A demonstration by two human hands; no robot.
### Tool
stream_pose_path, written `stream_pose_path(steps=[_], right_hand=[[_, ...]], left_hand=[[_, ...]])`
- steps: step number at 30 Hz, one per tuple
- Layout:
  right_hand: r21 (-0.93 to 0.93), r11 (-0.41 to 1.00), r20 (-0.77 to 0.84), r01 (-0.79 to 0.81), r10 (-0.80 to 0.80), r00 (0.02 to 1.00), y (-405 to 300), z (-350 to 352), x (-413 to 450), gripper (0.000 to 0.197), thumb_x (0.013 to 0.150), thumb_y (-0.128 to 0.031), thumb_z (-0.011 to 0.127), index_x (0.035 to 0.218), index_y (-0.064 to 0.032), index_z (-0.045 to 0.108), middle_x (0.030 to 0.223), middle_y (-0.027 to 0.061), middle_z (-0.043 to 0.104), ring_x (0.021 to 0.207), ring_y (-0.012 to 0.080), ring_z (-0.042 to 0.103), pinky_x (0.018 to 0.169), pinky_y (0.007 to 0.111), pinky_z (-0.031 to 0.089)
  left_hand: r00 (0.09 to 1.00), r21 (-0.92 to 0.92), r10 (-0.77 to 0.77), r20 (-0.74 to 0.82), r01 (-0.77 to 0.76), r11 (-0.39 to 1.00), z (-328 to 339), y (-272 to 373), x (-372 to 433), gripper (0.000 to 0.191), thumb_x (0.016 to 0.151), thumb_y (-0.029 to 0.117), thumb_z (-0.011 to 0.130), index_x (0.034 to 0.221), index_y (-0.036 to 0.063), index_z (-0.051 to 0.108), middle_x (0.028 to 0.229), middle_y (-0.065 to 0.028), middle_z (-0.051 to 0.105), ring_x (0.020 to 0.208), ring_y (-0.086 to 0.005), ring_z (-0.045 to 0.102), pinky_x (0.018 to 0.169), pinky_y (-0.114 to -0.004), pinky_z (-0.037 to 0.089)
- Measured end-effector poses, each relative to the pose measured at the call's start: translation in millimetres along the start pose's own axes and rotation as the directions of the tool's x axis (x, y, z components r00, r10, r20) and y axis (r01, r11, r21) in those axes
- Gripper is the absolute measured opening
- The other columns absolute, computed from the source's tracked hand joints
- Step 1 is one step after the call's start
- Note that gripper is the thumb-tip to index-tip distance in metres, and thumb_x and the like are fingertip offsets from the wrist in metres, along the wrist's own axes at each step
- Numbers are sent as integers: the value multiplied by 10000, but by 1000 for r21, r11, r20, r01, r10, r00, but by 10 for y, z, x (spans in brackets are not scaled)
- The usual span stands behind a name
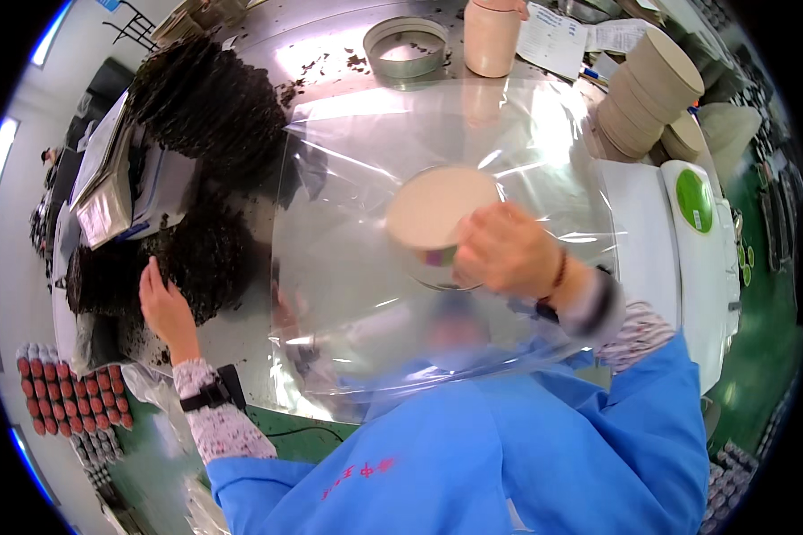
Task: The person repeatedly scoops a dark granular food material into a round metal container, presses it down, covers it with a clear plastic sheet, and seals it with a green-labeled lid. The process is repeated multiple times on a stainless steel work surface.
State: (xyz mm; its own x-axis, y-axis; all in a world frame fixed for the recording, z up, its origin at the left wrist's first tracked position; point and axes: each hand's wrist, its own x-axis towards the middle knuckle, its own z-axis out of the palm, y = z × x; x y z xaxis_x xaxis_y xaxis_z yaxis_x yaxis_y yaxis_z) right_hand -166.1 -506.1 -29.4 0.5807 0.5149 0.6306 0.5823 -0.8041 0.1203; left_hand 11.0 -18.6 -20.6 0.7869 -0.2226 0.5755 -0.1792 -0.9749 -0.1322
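My right hand [508, 254], blurred, grips the right edge of a round beige disc [435, 207]. The disc is tilted above a large clear plastic sheet [348, 267] spread over the shiny table. Part of a thin circular rim [435, 286] shows below the disc; the rest of it is covered. At the left, my left hand [167, 311] reaches to a dark, flaky round stack [207, 261], which looks like dried seaweed. Its fingers are extended and hold nothing that I can see. A taller dark stack [207, 107] of the same material leans behind it.
Beyond the sheet stand a shallow metal ring [405, 63] and a pinkish jar [490, 43], beside written papers [552, 40]. Beige discs [642, 100] are piled at the right, behind a white device [692, 281] with a green label. A plastic box [167, 190] stands left, among dark crumbs.
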Motion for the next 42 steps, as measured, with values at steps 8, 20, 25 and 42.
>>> stream_pose_path(steps=[8,20,25,42], right_hand=[[24,924,53,-382,380,923,-22,-405,28,337,802,-112,619,1119,-3,582,1123,152,576,1038,312,550,893,418,462],[-315,876,739,-365,468,484,-41,209,0,871,730,-327,784,1396,60,377,1431,336,345,1324,441,350,1067,437,365],[-239,898,831,-369,386,400,10,603,-233,803,781,-309,731,1394,66,374,1377,336,415,1274,424,399,1041,427,398],[-23,902,749,-431,301,590,-172,796,-115,663,875,-585,539,1465,-317,398,1585,130,226,1442,474,129,1055,763,103]], left_hand=[[750,-486,592,-295,-651,583,-808,2419,-118,371,848,117,618,1214,65,649,1245,-106,620,1221,-273,555,1106,-528,313],[488,-729,748,449,-283,623,-81,3413,-67,1255,483,337,922,1491,23,243,1322,-252,379,1192,-453,410,1001,-476,437],[478,-655,744,467,-378,654,242,3602,-314,1218,499,359,903,1469,-7,264,1273,-225,412,1139,-449,452,967,-462,469],[748,-849,451,487,284,446,-78,2482,-581,651,964,210,527,1511,4,241,1516,-223,352,1383,-341,383,1131,-394,306]])
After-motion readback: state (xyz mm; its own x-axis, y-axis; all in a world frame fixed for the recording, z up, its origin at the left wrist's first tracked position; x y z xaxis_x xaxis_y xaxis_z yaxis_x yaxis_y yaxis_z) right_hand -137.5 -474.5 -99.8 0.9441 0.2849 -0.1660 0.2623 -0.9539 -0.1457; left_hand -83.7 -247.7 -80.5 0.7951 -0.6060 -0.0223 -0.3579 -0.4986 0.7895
